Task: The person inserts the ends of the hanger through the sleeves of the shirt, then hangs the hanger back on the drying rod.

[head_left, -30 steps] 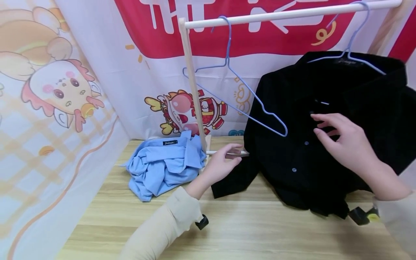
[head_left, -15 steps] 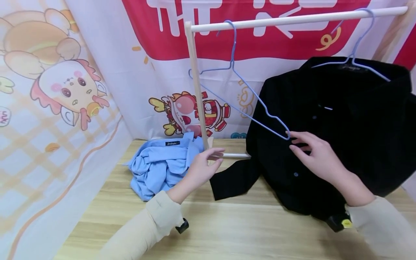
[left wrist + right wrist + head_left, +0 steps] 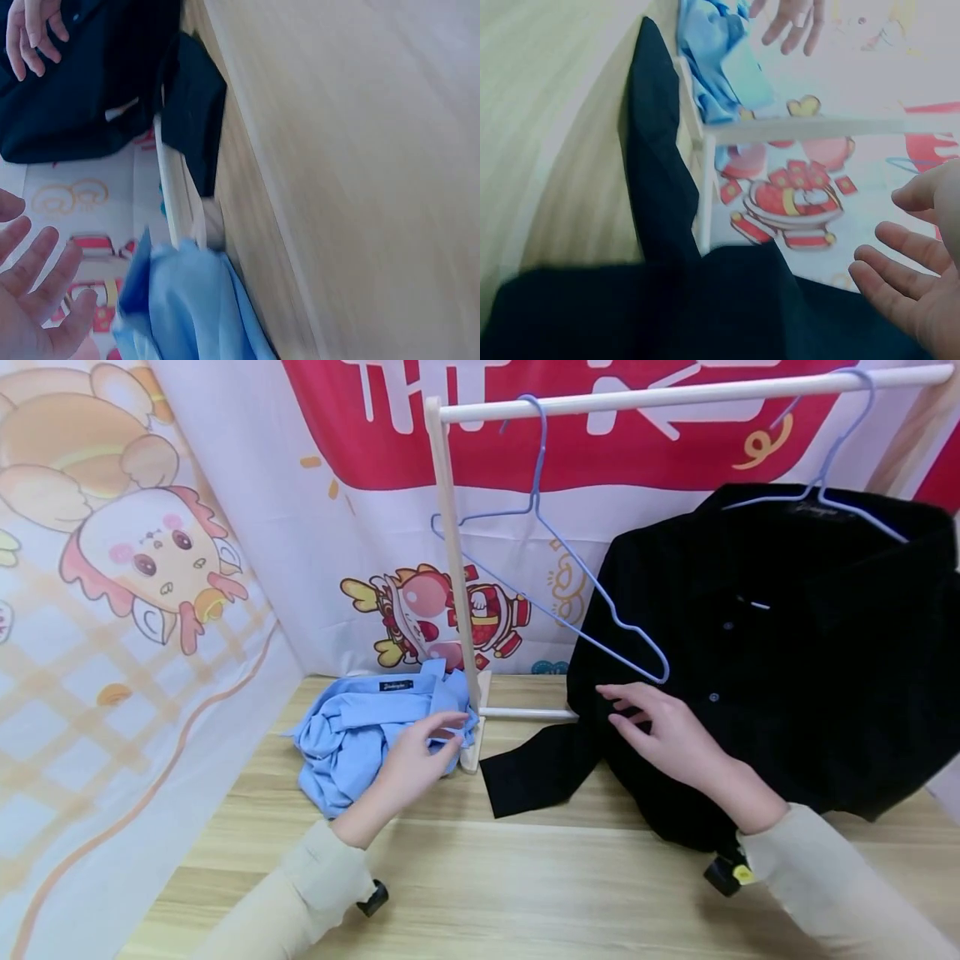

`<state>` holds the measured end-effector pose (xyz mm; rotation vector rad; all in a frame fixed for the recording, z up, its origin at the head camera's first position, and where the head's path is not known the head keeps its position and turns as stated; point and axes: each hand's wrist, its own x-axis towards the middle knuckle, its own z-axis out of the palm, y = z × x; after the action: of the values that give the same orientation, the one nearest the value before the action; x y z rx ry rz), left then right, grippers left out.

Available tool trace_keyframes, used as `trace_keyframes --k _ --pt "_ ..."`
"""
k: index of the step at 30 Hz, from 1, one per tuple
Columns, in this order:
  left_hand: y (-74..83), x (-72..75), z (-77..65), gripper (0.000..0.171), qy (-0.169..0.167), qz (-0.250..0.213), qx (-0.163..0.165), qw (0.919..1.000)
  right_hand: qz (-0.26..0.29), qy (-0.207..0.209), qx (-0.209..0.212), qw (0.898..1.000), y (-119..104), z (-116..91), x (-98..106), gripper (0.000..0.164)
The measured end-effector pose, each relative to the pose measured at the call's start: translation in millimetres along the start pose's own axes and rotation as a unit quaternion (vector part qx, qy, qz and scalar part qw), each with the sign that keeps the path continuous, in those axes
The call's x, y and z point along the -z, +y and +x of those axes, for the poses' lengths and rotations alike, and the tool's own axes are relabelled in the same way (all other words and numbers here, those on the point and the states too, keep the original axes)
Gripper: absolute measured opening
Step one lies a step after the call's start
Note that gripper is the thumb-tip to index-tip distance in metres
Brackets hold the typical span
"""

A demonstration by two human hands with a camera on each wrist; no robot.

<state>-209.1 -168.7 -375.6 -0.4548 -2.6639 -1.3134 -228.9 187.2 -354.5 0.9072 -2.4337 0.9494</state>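
Note:
A crumpled light blue shirt (image 3: 352, 718) lies at the left of the wooden table, its dark collar label facing up. My left hand (image 3: 412, 756) hovers at the shirt's right side, fingers loosely bent with nothing between them. Over on the right, a black shirt (image 3: 795, 693) hangs on a blue wire hanger (image 3: 825, 493), one sleeve lying on the table. My right hand (image 3: 663, 727) is in front of this shirt's left part, fingers relaxed and holding nothing. Just above that hand dangles a bare blue hanger (image 3: 570, 552), tilted on the rail.
A white rail (image 3: 675, 395) on a wooden post (image 3: 456, 568) carries both hangers. A lower white bar (image 3: 528, 714) runs near the table (image 3: 525, 885). Printed cloth (image 3: 360, 543) forms the back and left walls.
Both hands have moved left: the right from the middle of the black shirt past the bare hanger's lower end, the left from the lower bar to the blue shirt.

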Motion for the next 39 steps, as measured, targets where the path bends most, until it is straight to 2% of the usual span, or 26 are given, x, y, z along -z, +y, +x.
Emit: trace_keyframes --k 5,9,13,20,25,29,34,39 --pt "-15.9 18.4 -8.5 0.037 0.007 0.027 -0.008 0.9996 0.039 -0.037 -0.014 0.998 -7 9 -23 0.040" --pt "-24.2 32.7 -14.3 0.041 0.014 0.051 -0.002 0.9986 0.062 -0.065 -0.024 0.996 -14 20 -40 0.042" --pt "-35.0 47.7 -18.8 0.043 0.031 0.073 0.014 0.9968 0.076 -0.092 -0.028 0.992 -22 30 -59 0.044" --pt "-50.9 69.3 -19.0 0.047 0.046 0.077 0.058 0.9942 0.111 -0.145 -0.058 0.981 -28 46 -94 0.045" --pt "-59.9 74.0 -17.8 0.046 0.076 0.089 0.060 0.9914 0.146 -0.170 -0.104 0.969 -31 56 -114 0.049" --pt "-64.8 79.7 -16.8 0.046 0.104 0.085 0.061 0.9891 0.192 -0.178 -0.152 0.953 -32 64 -129 0.049" --pt "-72.0 92.3 -14.8 0.051 0.112 0.085 0.082 0.9867 0.249 -0.161 -0.196 0.935 -32 71 -145 0.051" --pt "-79.6 106.5 -12.7 0.056 0.113 0.074 0.105 0.9852 0.284 -0.142 -0.217 0.923 -29 77 -159 0.057"
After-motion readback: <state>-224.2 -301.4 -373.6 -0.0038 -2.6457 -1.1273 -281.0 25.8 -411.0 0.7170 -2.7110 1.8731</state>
